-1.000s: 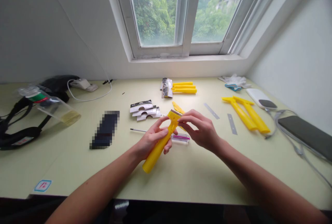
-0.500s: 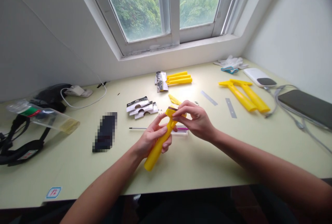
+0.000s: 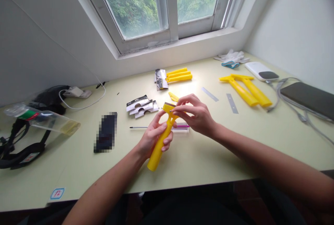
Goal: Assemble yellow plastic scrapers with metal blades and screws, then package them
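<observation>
My left hand is wrapped around the handle of a yellow scraper, held tilted over the table with its head up and away from me. A dark blade edge shows along the top of that head. My right hand has thumb and fingers pinched at the scraper's head, beside a tiny shiny spot; what the fingertips hold is too small to make out. Behind the hands lies a loose yellow piece, partly covered by my right hand. A screwdriver with a clear and purple handle lies beneath the hands.
Several card-sleeved packets lie behind my left hand. Yellow handles with a printed card lie farther back. On the right are two flat blades, two yellow scrapers, gloves and cabled devices. A bottle lies left.
The scraper's head has turned so that more of its flat face and blade edge shows. My right fingertips stay at the head. The whole view has shifted slightly.
</observation>
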### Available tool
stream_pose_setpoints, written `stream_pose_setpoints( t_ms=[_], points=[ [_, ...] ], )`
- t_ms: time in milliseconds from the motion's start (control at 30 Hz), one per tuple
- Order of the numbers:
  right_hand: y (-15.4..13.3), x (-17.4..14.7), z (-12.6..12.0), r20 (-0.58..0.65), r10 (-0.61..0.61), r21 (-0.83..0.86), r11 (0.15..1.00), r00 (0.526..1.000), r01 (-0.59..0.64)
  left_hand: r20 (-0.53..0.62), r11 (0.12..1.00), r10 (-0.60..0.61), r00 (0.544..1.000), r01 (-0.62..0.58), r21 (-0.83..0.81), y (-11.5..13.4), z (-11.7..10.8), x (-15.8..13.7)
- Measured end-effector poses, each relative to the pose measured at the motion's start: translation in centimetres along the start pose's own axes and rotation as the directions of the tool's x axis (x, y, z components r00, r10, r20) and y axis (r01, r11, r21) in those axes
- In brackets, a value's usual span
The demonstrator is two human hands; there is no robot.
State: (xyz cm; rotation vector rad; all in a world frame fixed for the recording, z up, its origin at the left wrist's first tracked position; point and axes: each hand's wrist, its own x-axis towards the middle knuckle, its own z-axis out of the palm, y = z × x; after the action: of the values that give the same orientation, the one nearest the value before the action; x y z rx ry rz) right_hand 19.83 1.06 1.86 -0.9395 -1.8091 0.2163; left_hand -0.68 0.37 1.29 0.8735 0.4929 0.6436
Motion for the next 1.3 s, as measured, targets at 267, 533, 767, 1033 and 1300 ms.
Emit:
stream_pose_setpoints(
  t_ms=[267, 533, 767, 1033, 1300],
  points=[
    [1.2, -0.9, -0.5, 0.637, 0.029, -0.205, 0.97, 0.771, 0.133, -0.328, 0.97, 0.229, 0.916, -0.243, 0.001, 2.8, -1.4, 0.1],
    [0.9, 2.1, -6.1, 0.433, 0.17, 0.12, 0.962, 0.885, -0.244, -0.33, 0.936, 0.337, 0.882, -0.351, 0.018, 4.1, -1.8, -0.5],
    [1.0, 3.1, -8.3, -0.171, 0.316, 0.638, 0.757, 0.933, -0.139, -0.285, 0.949, 0.3, 0.91, -0.315, -0.007, 2.5, -1.5, 0.0],
    [1.0, 3.2, -7.1, -0.36, 0.296, 0.627, 0.779, 0.885, -0.006, -0.234, 0.974, 0.214, 0.948, -0.227, -0.03, 1.2, -1.1, 0.3],
    [0.8, 2.9, -6.7, -0.333, 0.319, 0.604, 0.795, 0.887, -0.058, -0.228, 0.979, 0.189, 0.955, -0.203, -0.036, 1.1, -0.7, 0.3]
  ],
)
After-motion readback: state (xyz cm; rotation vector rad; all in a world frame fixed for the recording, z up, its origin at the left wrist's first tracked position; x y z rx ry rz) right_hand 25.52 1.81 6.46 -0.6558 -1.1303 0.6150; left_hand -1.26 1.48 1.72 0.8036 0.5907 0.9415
